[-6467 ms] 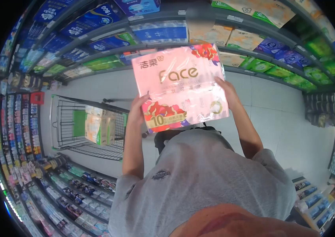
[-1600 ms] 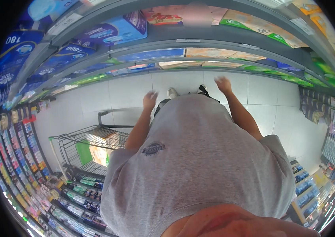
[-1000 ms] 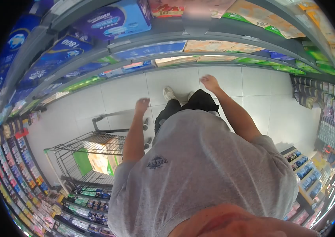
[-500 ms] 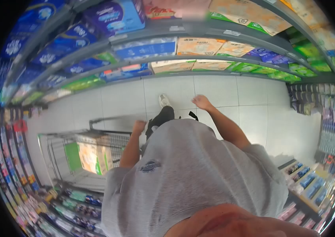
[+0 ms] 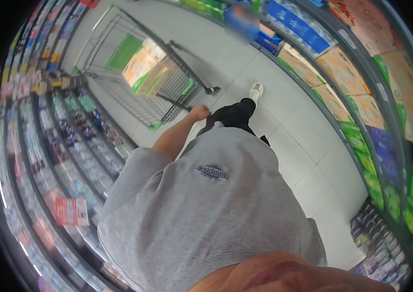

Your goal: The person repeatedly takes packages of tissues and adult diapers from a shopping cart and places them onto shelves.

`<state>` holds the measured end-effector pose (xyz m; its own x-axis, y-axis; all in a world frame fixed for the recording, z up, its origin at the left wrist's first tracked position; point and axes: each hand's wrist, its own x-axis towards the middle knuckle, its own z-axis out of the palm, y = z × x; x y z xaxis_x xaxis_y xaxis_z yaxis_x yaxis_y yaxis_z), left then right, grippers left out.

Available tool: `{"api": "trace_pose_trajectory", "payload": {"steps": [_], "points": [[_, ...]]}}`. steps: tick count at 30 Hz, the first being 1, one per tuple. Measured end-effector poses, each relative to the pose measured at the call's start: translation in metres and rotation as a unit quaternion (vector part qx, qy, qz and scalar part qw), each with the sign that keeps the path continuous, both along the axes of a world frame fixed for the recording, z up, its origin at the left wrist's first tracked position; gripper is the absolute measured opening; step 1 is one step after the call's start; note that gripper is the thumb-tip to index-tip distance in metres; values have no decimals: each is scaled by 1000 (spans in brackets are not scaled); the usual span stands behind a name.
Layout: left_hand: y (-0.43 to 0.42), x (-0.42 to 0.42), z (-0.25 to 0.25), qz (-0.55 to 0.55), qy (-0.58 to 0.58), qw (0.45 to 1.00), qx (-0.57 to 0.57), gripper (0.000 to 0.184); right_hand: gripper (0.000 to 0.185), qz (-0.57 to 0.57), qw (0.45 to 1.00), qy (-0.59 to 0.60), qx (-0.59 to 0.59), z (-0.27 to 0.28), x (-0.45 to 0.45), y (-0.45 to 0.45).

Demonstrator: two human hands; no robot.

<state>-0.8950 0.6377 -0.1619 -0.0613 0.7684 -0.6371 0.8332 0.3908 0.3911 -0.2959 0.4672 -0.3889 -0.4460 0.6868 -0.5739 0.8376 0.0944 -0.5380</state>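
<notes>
My left hand (image 5: pixel 199 113) is closed, just beyond the near end of a wire shopping cart (image 5: pixel 182 80) with green corner pieces. A dark bar runs from the cart toward my fingers, but I cannot make out whether they grip it. Inside the cart sits a large orange-and-white package (image 5: pixel 150 68) with green patches. My right hand is out of sight, hidden beside my body in the grey shirt.
Shelves (image 5: pixel 342 68) with orange, blue, purple and green packages curve along the right. More shelves (image 5: pixel 60 146) of small packaged goods stand at the left, with a red-and-white sign (image 5: pixel 71 211). Pale floor tiles (image 5: pixel 294 141) lie between; one light shoe (image 5: pixel 256 91) shows ahead.
My view has turned left, so the cart now stands ahead and the packages are at the right. My left hand is closer to the cart's end. My right hand has left view.
</notes>
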Motion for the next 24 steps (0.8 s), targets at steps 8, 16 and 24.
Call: {"api": "trace_pose_trajectory", "payload": {"steps": [8,16,24], "points": [[27,14,51,95,-27,995,24,41,28,-430,871,209,-109,203,-139,297],[8,7,77,102,10,994,34,41,27,-437,850,267,-125,192,-150,286],[-48,-31,104,150,60,986,42,36,26,-405,848,94,-328,112,-82,108]]}}
